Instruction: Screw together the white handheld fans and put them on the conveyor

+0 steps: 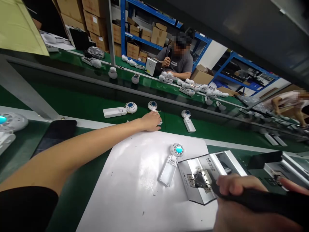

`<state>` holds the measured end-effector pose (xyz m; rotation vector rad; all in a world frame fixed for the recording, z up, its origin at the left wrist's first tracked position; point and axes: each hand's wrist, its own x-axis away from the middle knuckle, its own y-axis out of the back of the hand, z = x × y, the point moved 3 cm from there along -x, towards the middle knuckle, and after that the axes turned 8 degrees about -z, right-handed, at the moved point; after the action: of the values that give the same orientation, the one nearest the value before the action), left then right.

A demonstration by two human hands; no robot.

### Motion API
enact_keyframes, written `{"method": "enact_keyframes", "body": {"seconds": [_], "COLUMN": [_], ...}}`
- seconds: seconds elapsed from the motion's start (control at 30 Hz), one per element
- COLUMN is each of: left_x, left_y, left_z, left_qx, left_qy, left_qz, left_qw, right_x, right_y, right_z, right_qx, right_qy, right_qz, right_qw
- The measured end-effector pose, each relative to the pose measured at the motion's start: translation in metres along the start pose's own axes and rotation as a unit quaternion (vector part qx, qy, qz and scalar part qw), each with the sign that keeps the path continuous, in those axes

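Observation:
My left hand (151,121) reaches out to the green conveyor belt, its fingers closed around the handle of a white handheld fan (152,105) with a round head. In my right hand (238,199) is a black electric screwdriver (260,201). Its front end is at the metal outlet of a silver screw feeder (193,164); the tip itself is hard to make out. Left of the feeder, another white fan with a turquoise centre (169,169) lies on the white work sheet (120,190), its hollow handle facing up.
More fans lie on the belt, one left (114,111) and one right (189,124) of my hand. A black phone (56,132) lies at left. At right, another person's hand (292,184) is by a second feeder (289,167). A co-worker (180,58) sits across the line.

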<state>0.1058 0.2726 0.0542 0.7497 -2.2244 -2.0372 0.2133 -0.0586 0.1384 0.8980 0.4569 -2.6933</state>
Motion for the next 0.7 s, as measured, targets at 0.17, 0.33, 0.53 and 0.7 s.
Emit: {"method": "enact_keyframes", "body": {"seconds": [0.17, 0.33, 0.53, 0.7], "left_x": [0.02, 0.088, 0.179, 0.2], "left_y": [-0.011, 0.012, 0.001, -0.006], "left_z": [0.005, -0.04, -0.131, -0.15], "left_qx": [0.032, 0.071, 0.079, 0.148], "left_qy": [0.01, -0.036, -0.191, -0.232], "left_qz": [-0.043, -0.084, -0.069, -0.076], "left_qw": [0.998, 0.993, 0.976, 0.958], "right_x": [0.009, 0.023, 0.046, 0.066], "right_y": [-0.021, -0.014, -0.048, -0.117], "right_z": [-0.021, -0.02, -0.006, -0.013], "right_qx": [0.011, 0.007, -0.111, -0.172], "right_qy": [0.035, 0.006, -0.109, -0.135], "right_qz": [-0.004, 0.016, 0.096, 0.162], "right_qw": [0.999, 1.0, 0.983, 0.962]}}
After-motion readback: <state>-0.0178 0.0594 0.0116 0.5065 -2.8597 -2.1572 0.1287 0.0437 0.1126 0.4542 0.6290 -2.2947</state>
